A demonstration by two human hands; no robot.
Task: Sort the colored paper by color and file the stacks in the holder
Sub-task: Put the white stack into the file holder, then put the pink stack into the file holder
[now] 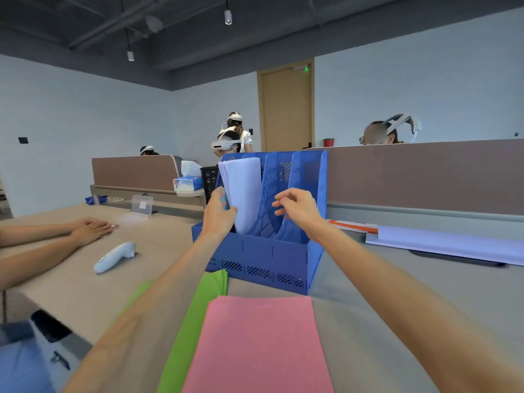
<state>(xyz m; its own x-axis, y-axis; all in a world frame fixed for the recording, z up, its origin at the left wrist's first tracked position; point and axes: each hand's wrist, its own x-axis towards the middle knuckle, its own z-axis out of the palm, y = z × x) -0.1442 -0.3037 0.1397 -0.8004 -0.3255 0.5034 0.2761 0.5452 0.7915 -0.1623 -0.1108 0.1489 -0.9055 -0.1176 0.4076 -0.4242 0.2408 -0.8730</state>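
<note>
A blue plastic file holder (263, 256) with three slots stands on the desk ahead of me. A pale lavender stack of paper (243, 188) stands curved in its left slot. My left hand (218, 212) grips that stack at its lower left edge. My right hand (297, 207) hovers in front of the middle slot's divider with fingers loosely curled, holding nothing. On the desk in front of the holder lie a pink stack (261, 344) and, to its left, a green stack (195, 321) partly under my left forearm.
Another person's hands (90, 228) rest on the desk at left, near a white controller (113, 256). More lavender sheets (448, 242) and an orange strip (354, 226) lie at right below a brown partition (425, 174). A tissue box (188, 182) sits behind.
</note>
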